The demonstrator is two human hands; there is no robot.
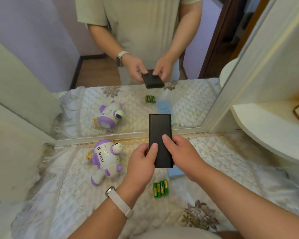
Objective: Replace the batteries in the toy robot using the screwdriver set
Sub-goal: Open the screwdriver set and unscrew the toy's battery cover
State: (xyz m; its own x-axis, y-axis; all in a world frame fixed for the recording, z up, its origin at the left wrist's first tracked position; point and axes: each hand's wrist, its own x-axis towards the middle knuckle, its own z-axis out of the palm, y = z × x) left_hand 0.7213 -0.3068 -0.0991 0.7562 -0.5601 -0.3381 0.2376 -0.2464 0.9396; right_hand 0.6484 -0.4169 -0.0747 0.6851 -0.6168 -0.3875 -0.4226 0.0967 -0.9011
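I hold a long black closed case (160,130), the screwdriver set, above the quilted tabletop (223,169). My left hand (141,163) grips its lower left edge with the thumb on top. My right hand (181,156) grips the lower right side, its thumb pressing the lid. The white and purple toy robot (104,158) lies on its front to the left, speaker grille up. Several green batteries (160,188) lie side by side below the case.
A mirror (188,107) stands along the back edge and reflects the whole scene. A light blue flat sheet (175,171) lies under my right hand. A cream curved shelf (269,128) juts out at the right. A cream panel (16,135) closes the left side.
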